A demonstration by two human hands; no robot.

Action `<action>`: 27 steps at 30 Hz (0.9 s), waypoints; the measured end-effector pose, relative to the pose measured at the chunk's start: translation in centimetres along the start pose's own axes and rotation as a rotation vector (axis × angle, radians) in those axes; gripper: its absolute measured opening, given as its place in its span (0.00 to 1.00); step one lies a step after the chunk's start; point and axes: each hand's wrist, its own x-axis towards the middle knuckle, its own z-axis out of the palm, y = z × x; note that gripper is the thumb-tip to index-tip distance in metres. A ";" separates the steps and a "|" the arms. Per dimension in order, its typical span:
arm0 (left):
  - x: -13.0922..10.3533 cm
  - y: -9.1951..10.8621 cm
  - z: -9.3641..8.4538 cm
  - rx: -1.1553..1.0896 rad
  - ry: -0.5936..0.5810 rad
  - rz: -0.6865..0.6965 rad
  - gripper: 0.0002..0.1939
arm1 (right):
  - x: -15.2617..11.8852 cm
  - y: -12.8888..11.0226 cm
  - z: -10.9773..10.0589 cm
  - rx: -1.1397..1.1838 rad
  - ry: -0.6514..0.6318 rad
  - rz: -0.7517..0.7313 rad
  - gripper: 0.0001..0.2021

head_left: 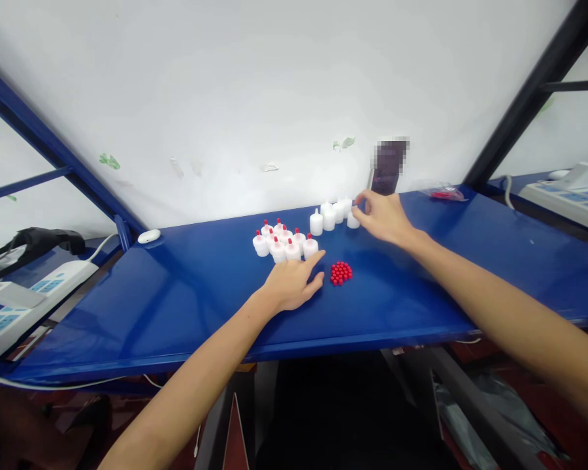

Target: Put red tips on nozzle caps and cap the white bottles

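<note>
Bottles with red caps stand near mid-frame, seemingly done; uncapped bottles to their upper right and loose red caps remain. The left hand has its grip apart; whether the right hand clamps an uncapped bottle, I cannot tell.

No text, label, brand, number or sign can be read.
</note>
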 end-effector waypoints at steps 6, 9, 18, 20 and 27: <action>0.2 0.1 0.0 0.075 -0.031 -0.111 0.28 | 0.8 2.7 0.9 -0.019 -0.042 0.157 0.15; 0.2 0.1 0.0 0.091 -0.076 -0.175 0.29 | 0.8 2.7 1.5 0.007 -0.057 0.158 0.12; 0.4 -0.6 -0.1 0.050 -0.097 -0.264 0.29 | 0.7 2.8 2.0 0.038 -0.042 0.094 0.11; 0.4 -0.8 -0.1 0.041 -0.095 -0.271 0.29 | 0.7 2.5 1.8 0.055 -0.009 0.084 0.10; 0.7 -1.4 0.2 0.002 -0.059 -0.298 0.28 | -0.6 -1.0 0.7 0.311 0.046 -0.032 0.09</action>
